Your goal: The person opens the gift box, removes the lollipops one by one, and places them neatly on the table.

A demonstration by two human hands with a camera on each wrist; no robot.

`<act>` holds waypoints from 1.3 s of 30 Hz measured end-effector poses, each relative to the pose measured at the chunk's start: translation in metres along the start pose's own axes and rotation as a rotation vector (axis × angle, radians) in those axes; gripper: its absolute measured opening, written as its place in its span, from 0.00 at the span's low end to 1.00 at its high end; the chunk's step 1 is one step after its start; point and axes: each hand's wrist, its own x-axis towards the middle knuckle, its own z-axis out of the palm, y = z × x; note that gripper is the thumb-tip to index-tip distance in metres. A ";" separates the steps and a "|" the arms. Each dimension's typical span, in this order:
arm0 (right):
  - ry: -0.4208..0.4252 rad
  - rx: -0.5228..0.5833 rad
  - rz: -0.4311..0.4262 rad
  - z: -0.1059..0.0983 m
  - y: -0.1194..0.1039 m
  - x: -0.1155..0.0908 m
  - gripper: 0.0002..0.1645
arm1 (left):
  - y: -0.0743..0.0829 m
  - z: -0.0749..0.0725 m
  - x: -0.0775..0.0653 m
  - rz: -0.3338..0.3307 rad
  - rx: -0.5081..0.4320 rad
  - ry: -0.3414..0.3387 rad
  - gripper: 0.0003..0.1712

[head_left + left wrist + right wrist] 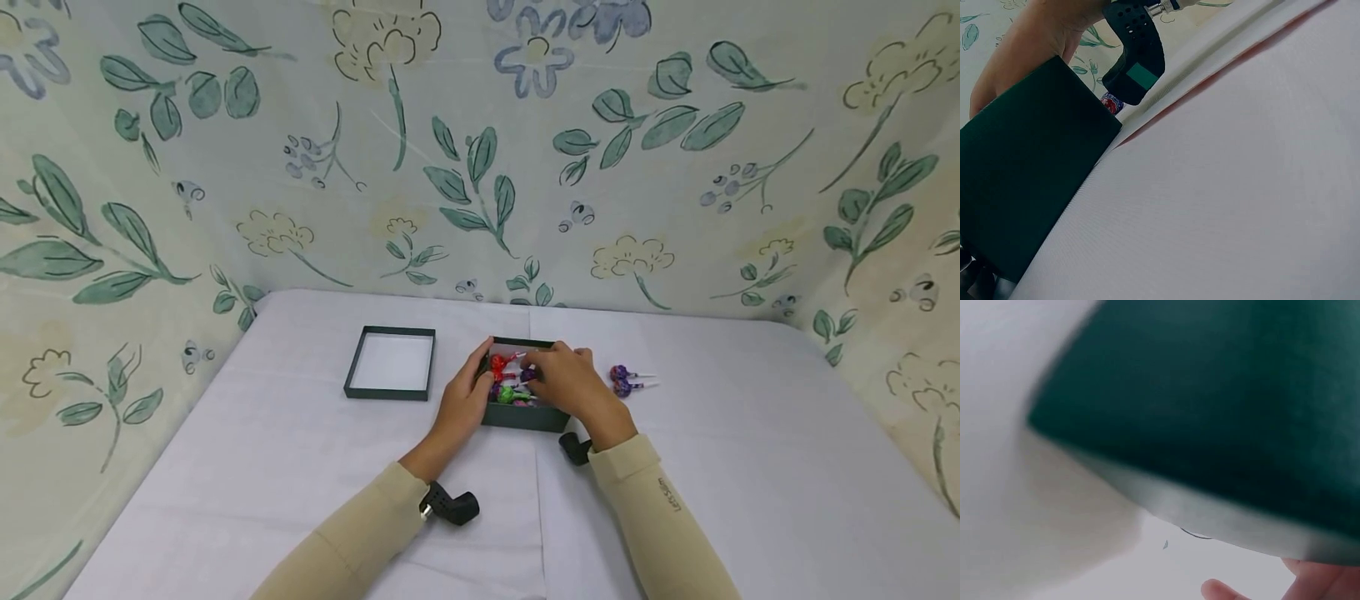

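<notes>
A dark green box (525, 417) stands on the white cloth, holding several wrapped lollipops, among them a red one (498, 362) and a green one (506, 395). My left hand (463, 398) grips the box's left wall, its thumb at the rim. My right hand (566, 379) reaches in from the right, its fingertips pinching a purple lollipop (528, 375) that they partly cover. In the left wrist view the green wall of the box (1029, 162) hides the left fingers. The right wrist view is mostly filled by the box (1197, 406), blurred.
To the left lies a shallow dark green box lid (388, 394) with a white inside. Two purple lollipops (622, 382) lie side by side on the cloth, right of the box. A floral curtain (465, 208) hangs behind the table (750, 467).
</notes>
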 end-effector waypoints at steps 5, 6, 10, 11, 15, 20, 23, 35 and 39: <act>0.013 0.026 -0.013 0.001 0.002 -0.001 0.16 | 0.000 0.001 -0.001 -0.011 0.004 -0.002 0.30; 0.016 0.035 -0.015 0.002 0.002 -0.002 0.15 | 0.000 0.001 -0.002 -0.012 0.003 -0.004 0.30; 0.026 0.070 -0.017 0.003 0.003 -0.003 0.13 | -0.001 0.002 -0.003 -0.021 0.011 -0.007 0.30; 0.027 0.075 -0.017 0.003 0.003 -0.003 0.12 | -0.001 0.003 -0.003 -0.023 0.014 -0.007 0.30; 0.023 0.092 -0.021 0.003 0.003 -0.005 0.10 | -0.004 0.004 -0.004 -0.025 0.025 -0.006 0.30; 0.020 0.092 -0.030 0.003 0.003 -0.005 0.12 | -0.004 0.004 -0.003 -0.003 0.032 0.005 0.30; 0.013 0.089 -0.030 0.001 0.004 -0.005 0.15 | -0.003 0.004 -0.002 0.006 0.032 0.006 0.30; 0.002 0.124 -0.028 0.000 0.003 -0.001 0.13 | -0.002 0.003 -0.001 0.002 0.036 0.012 0.30; 0.007 0.129 -0.039 -0.001 0.002 0.000 0.13 | -0.002 0.003 0.000 0.000 0.038 0.016 0.30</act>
